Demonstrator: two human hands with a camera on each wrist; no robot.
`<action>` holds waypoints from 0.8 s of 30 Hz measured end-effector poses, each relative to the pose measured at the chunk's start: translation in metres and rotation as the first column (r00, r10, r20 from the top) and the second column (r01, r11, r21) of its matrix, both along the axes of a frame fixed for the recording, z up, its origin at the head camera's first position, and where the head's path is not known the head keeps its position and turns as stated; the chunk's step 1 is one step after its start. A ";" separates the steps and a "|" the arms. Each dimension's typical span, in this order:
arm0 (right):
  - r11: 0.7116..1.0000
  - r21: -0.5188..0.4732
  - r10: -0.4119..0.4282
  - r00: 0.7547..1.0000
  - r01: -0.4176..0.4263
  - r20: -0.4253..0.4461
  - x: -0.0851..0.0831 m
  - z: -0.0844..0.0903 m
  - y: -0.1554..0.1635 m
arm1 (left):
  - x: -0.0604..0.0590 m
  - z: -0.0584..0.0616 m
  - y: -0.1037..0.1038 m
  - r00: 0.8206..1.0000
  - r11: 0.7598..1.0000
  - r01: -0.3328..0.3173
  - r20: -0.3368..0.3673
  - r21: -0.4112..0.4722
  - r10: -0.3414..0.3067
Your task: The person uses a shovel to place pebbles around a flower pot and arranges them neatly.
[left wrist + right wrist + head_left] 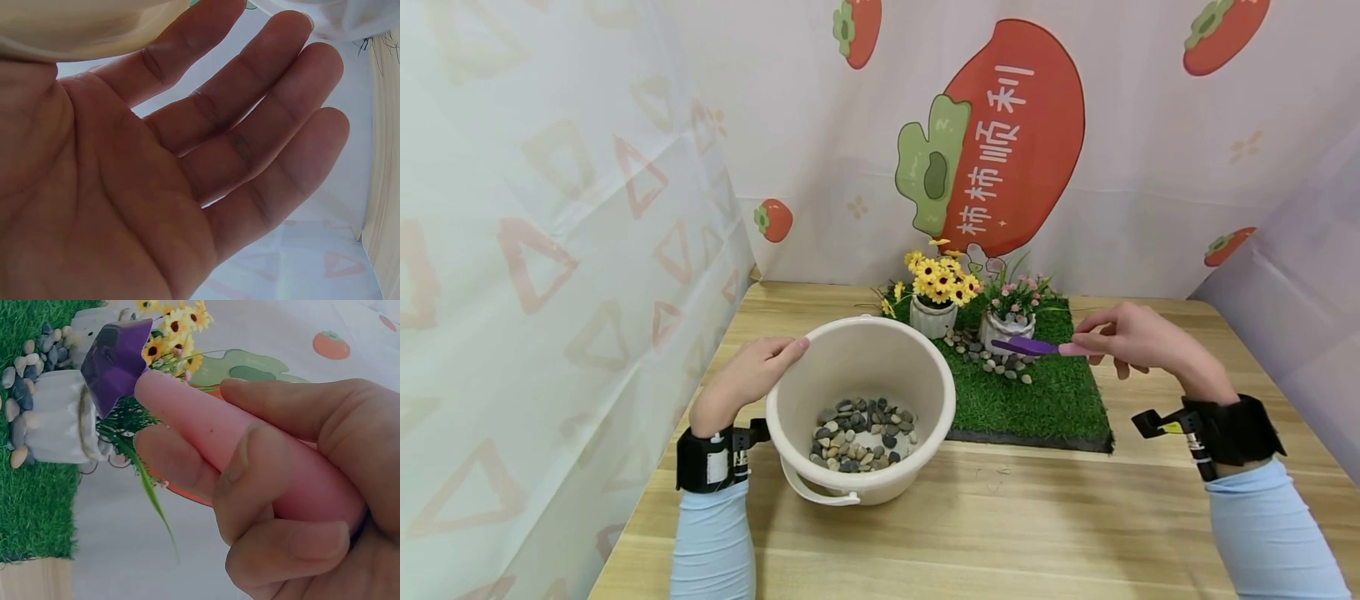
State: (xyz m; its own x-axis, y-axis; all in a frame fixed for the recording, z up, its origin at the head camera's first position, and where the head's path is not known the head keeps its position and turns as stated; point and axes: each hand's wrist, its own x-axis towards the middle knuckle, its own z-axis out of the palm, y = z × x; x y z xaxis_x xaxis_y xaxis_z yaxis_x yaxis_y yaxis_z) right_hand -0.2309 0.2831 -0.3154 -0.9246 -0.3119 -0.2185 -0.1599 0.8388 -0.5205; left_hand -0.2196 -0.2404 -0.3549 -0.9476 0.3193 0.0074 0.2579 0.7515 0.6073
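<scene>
A cream plastic bucket stands on the wooden table with grey and tan pebbles covering its bottom. My left hand rests against the bucket's left rim, thumb on the edge. In the left wrist view the left hand shows a flat palm and straight fingers beside the bucket wall. My right hand pinches a small trowel with a pink handle and a purple blade. It holds the blade over the green grass mat, just in front of a white pot of pink flowers.
A second white pot with yellow flowers stands on the mat's back left corner. Loose pebbles lie on the grass around the pots. Printed fabric screens close in the table on the left, back and right.
</scene>
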 end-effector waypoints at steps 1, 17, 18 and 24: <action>1.000 -0.005 -0.003 1.000 0.003 -0.002 0.000 0.001 0.000 | 0.000 0.000 0.000 1.000 1.000 0.004 -0.002 -0.001 -0.004; 1.000 -0.011 -0.012 0.998 0.011 -0.063 0.003 -0.005 0.004 | -0.002 -0.002 -0.001 1.000 1.000 -0.001 0.010 0.014 0.001; 1.000 -0.013 -0.014 0.998 0.013 -0.062 0.003 -0.004 0.004 | -0.002 -0.002 -0.001 1.000 1.000 -0.003 0.011 0.016 0.003; 1.000 -0.018 -0.002 0.996 0.000 -0.092 0.004 -0.003 0.005 | -0.002 -0.001 0.000 1.000 1.000 0.011 -0.001 0.016 -0.011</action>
